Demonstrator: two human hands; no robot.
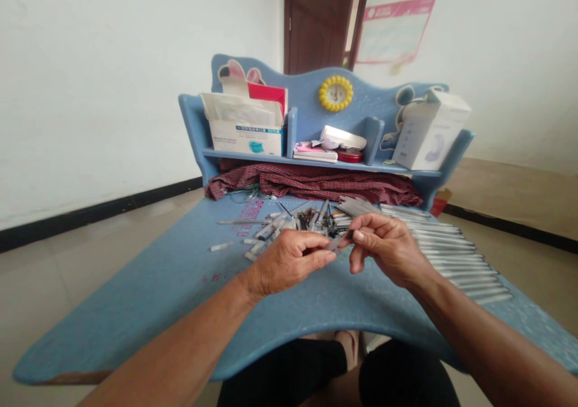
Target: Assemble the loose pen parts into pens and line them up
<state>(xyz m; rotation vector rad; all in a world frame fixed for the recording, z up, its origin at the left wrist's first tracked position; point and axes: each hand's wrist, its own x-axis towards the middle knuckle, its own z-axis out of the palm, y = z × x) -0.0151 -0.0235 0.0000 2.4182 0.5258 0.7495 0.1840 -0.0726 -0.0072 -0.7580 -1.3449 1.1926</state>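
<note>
My left hand (293,259) pinches a small clear plastic pen part, perhaps a cap (334,244), between thumb and fingers. Close beside it, my right hand (383,241) is closed on a small black piece (350,234), held between thumb and forefinger. The two hands nearly meet over the middle of the blue desk (180,310). Behind them lies a loose pile of pen parts (275,223), with clear caps, dark pieces and thin tubes. To the right of my right hand, many pens (460,256) lie side by side in a row.
A checked red cloth (316,181) lies bunched under the desk's shelf. On the shelf stand a face-mask box (246,136), some papers (316,153), a red round tin (350,155) and a white box (431,130). The desk's curved front edge is near my knees.
</note>
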